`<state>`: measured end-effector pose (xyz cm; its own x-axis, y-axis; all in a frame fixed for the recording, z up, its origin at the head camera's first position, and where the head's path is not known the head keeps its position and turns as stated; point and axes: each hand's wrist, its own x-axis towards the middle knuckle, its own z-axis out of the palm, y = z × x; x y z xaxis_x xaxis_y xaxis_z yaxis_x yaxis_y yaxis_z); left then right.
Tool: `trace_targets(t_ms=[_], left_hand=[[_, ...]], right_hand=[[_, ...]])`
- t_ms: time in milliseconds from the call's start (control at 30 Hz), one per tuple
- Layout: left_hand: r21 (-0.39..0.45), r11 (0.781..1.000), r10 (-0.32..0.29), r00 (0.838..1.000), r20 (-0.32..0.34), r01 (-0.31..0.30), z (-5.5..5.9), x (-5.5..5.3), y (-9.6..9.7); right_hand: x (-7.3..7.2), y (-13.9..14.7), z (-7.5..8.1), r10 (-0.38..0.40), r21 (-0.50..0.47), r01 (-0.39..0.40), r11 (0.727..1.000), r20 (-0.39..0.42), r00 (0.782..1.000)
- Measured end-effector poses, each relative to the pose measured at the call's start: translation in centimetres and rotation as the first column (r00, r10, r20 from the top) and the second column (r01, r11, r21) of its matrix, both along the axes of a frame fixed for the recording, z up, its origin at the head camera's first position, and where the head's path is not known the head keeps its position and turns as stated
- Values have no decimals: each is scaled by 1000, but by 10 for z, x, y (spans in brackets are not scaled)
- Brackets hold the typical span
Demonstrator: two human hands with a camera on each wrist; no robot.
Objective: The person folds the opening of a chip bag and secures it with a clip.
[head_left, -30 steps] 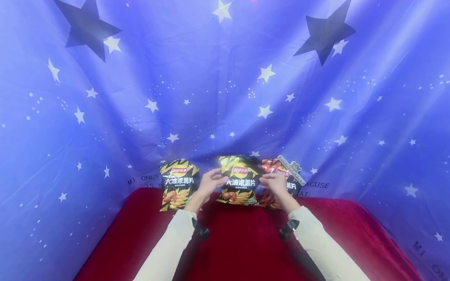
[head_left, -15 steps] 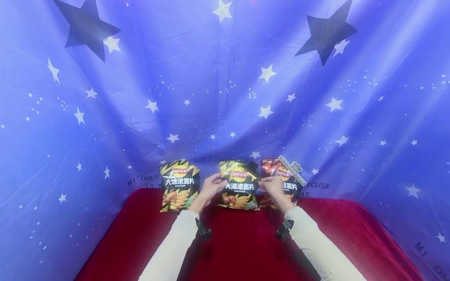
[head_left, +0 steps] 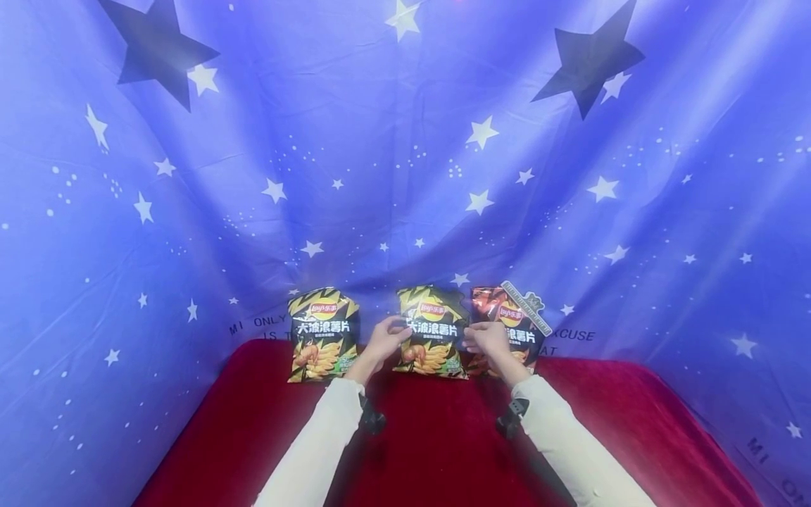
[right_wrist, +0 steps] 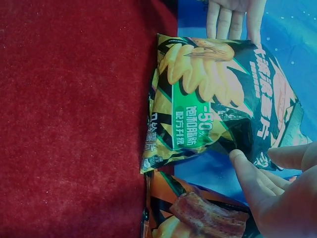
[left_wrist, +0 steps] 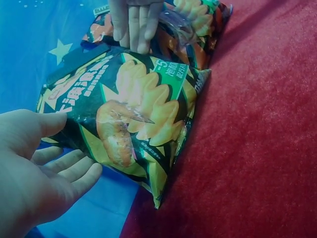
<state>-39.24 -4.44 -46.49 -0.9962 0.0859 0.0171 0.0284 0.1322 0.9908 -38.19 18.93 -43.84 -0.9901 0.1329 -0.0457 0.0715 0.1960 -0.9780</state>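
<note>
A black and yellow Lay's chip bag (head_left: 432, 334) stands upright at the back of the red table, between both hands. At its left edge, my left hand (head_left: 383, 340) has its thumb against the front. In the left wrist view, the fingers (left_wrist: 74, 171) extend fairly straight along the bag's side. My right hand (head_left: 489, 341) touches the opposite edge with thumb and fingertips, spread apart in the right wrist view. Just behind that hand, a red chip bag (head_left: 526, 338) is partly covered. A matching yellow chip bag (head_left: 323, 331) stands at the left, apart from the hands.
A blue star-printed curtain (head_left: 380, 176) hangs directly behind the bags. Red velvety cloth (head_left: 437, 436) covers the table. A ruler-like cutout with a crown shape (head_left: 526, 306) leans over the red bag's top corner. Black wrist cameras (head_left: 374, 415) sit on the forearms.
The middle bag has settled lower, tipped back briefly, and now stands more upright. Both hands have shifted slightly with it. The left and right bags look unmoved.
</note>
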Motion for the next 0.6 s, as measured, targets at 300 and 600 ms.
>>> trace_targets(t_ms=[300, 600], left_hand=[[-4, 1000, 4, 1000, -3, -4, 2, 0, 2], [-5, 1000, -17, 1000, 12, 17, 7, 4, -2]], right_hand=[[2, 0, 0, 13, -29, -13, 1000, 6, 1000], [-1, 3, 0, -39, -23, 39, 999, -28, 999]])
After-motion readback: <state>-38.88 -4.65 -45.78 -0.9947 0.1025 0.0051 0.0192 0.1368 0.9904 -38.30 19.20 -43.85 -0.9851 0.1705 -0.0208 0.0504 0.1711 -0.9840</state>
